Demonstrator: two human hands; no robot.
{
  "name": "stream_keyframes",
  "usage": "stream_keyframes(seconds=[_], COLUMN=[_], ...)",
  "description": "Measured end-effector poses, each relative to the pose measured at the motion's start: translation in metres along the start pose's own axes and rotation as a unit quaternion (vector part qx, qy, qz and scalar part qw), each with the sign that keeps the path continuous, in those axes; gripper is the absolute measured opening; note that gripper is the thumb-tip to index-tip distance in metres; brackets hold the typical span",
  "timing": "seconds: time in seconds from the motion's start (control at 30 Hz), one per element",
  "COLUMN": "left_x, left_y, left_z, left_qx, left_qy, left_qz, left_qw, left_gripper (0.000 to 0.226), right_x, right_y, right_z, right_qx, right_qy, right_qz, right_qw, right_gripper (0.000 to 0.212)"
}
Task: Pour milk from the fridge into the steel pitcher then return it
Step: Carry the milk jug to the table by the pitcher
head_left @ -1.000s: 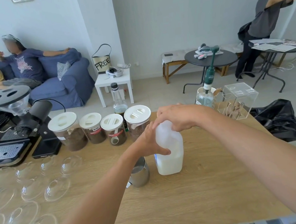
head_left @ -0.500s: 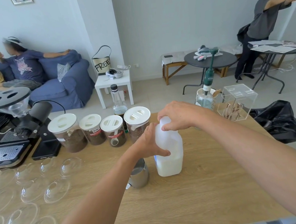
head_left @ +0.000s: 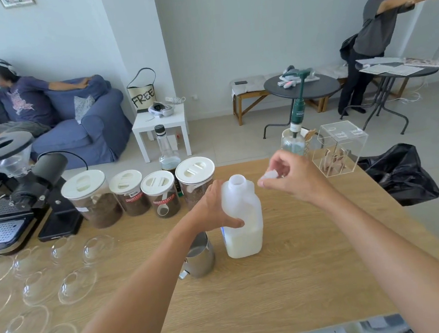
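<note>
On the desk [head_left: 279,282], the milk jug [head_left: 243,226] is standing up with its mouth now open. A moment ago the right hand [head_left: 292,177] was sitting on top of it. Now that hand is lifting away beside the jug, pinching the little white cap [head_left: 269,175]. The left hand [head_left: 212,207] is gripping the jug's side. The steel pitcher [head_left: 199,258] is waiting right next to it, so pouring is likely coming next.

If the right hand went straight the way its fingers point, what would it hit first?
Probably the open neck of the milk jug, just left of the cap; depth is unclear.
</note>
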State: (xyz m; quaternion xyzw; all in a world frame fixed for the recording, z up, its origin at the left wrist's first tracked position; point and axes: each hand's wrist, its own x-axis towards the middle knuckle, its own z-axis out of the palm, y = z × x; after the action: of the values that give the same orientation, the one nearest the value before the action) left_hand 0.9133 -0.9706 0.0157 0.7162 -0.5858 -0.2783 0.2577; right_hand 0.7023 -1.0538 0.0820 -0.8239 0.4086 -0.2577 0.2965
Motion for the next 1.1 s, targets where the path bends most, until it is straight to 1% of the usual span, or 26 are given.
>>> stream_keyframes(seconds=[0.1, 0.2, 0.27, 0.33, 0.43, 0.53, 0.57, 0.67, 0.73, 1.0, 1.1], left_x=[-0.001, -0.001, 0.0, 0.0, 0.001, 0.002, 0.002, 0.002, 0.002, 0.003, 0.005], left_y=[0.001, 0.002, 0.002, 0.002, 0.001, 0.001, 0.0, 0.001, 0.001, -0.001, -0.003], left_z=[0.0, 0.0, 0.0, 0.001, 0.001, 0.002, 0.002, 0.002, 0.002, 0.002, 0.003], left_qx=[0.007, 0.014, 0.02, 0.025, 0.024, 0.022, 0.02, 0.014, 0.011, -0.003, -0.001], left_qy=[0.0, 0.005, 0.008, 0.008, 0.008, 0.007, 0.007, 0.01, 0.009, 0.006, 0.0], left_qz=[0.002, 0.001, 0.0, -0.003, -0.003, -0.004, -0.005, -0.005, -0.002, -0.006, -0.006], left_qw=[1.0, 1.0, 1.0, 1.0, 1.0, 1.0, 1.0, 1.0, 1.0, 1.0, 1.0], left_gripper=[0.097, 0.095, 0.095, 0.096, 0.097, 0.099, 0.099, 0.095, 0.093, 0.095, 0.098], right_x=[-0.035, -0.077, -0.103, -0.123, -0.143, -0.154, -0.157, -0.163, -0.164, -0.162, -0.162], right_y=[0.041, 0.082, 0.104, 0.123, 0.142, 0.151, 0.154, 0.16, 0.162, 0.171, 0.171], right_z=[0.018, 0.052, 0.076, 0.095, 0.111, 0.116, 0.118, 0.12, 0.12, 0.115, 0.114], right_qx=[0.033, 0.043, 0.028, 0.007, -0.014, -0.028, -0.034, -0.058, -0.07, -0.082, -0.08], right_qy=[-0.003, -0.056, -0.101, -0.125, -0.136, -0.119, -0.112, -0.107, -0.109, -0.11, -0.122], right_qz=[0.071, 0.115, 0.135, 0.146, 0.135, 0.104, 0.091, 0.055, 0.04, 0.036, 0.03], right_qw=[0.997, 0.991, 0.985, 0.981, 0.981, 0.987, 0.989, 0.991, 0.991, 0.99, 0.989], right_gripper=[0.034, 0.033, 0.033, 0.035, 0.034, 0.033, 0.036, 0.054, 0.058, 0.055, 0.06])
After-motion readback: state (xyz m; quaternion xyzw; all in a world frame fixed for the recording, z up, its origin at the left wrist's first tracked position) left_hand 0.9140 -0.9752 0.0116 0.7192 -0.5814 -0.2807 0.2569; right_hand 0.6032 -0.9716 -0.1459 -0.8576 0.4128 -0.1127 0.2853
